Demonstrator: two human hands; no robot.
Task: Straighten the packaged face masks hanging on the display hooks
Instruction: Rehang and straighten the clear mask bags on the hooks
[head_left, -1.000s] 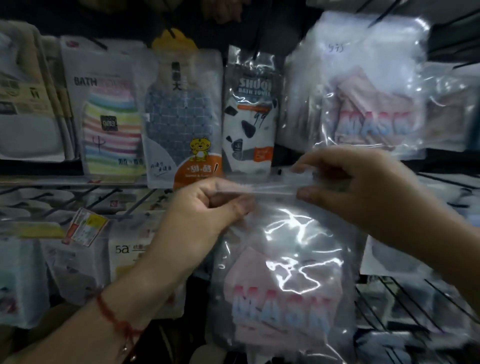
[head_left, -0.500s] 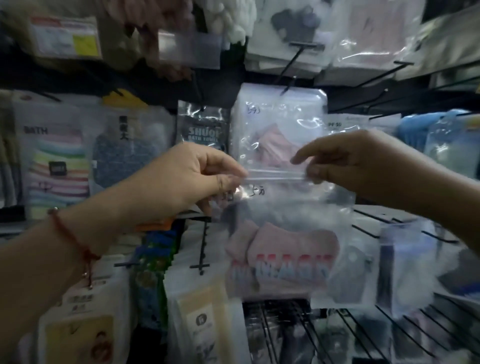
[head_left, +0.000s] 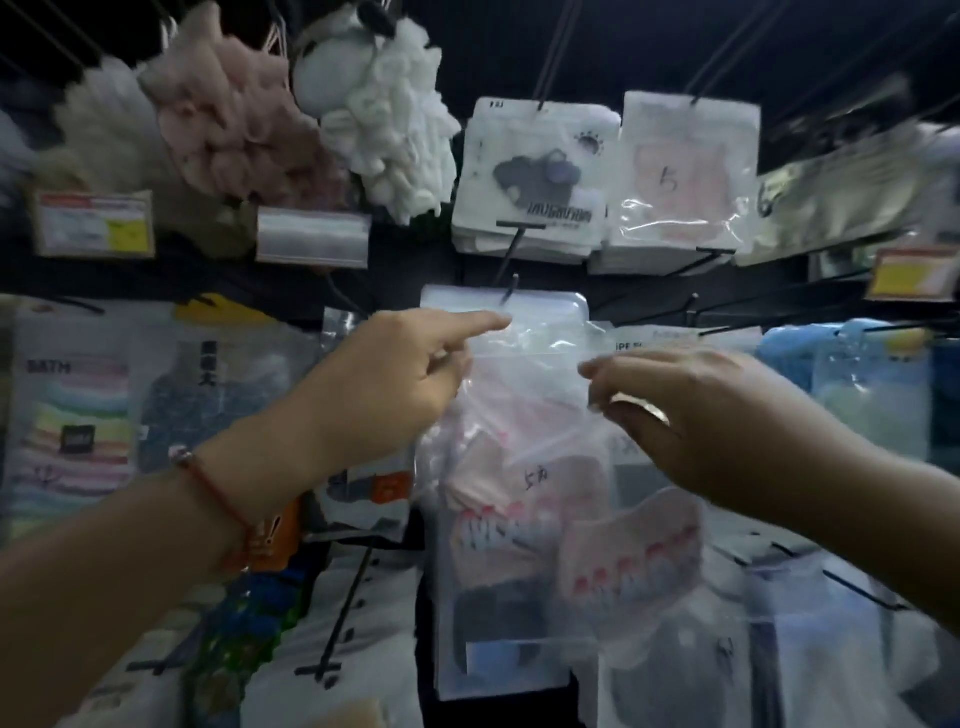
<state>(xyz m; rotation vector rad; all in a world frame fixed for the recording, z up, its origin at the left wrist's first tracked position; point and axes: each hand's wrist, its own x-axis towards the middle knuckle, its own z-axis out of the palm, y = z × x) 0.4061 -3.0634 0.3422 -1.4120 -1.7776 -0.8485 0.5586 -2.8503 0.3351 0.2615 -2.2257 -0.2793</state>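
1. Your left hand (head_left: 395, 374) is raised to the top left corner of the clear mask bag (head_left: 524, 431); the index finger points out toward the display hook (head_left: 509, 291), and the other fingers curl in, pinching the bag's edge.
2. Your right hand (head_left: 691, 410) is at the bag's upper right edge, fingers bent, thumb and fingertips meeting on the plastic; motion blur makes the grip hard to read, but it looks like a pinch.
3. The mask bag hangs between your hands, its top just under the display hook, in front of another clear bag on that hook. Pink masks with printed letters show through lower down.
4. A red cord bracelet (head_left: 218, 488) sits on your left wrist.
5. Above hang white mask packs (head_left: 535, 182) and fluffy bath puffs (head_left: 395, 135).
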